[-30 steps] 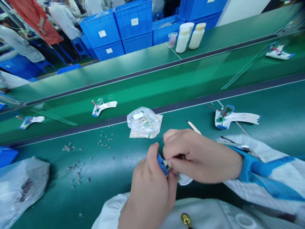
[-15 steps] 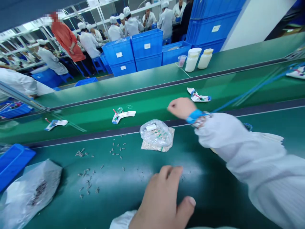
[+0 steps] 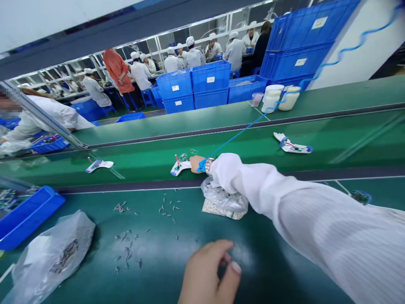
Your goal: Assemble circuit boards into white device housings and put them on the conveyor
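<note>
My right hand (image 3: 197,164), with a blue wrist strap, reaches far across to the green belt. Its fingers are closed at the right end of a white curved plastic housing (image 3: 181,168) with a red wire, a small green circuit board and blue parts; the fingertips are partly hidden. My left hand (image 3: 207,272) hovers low over the near green table, thumb and fingers apart in a curve, holding nothing. Beneath my right forearm lies a clear plastic bag (image 3: 225,207) of small pale parts. Small metal parts (image 3: 128,251) are scattered left of my left hand.
Similar housings (image 3: 292,146) sit farther along the belt (image 3: 148,158). At left are a blue bin (image 3: 30,217) and a clear bag of dark parts (image 3: 60,253). White jars (image 3: 272,99) stand on the far ledge. A coiled blue cord (image 3: 237,134) runs from my right wrist. Several people work beyond.
My right hand has moved left along the belt and come to the housing there. My left hand has drawn slightly nearer, its fingers more curved. The head view has shifted.
</note>
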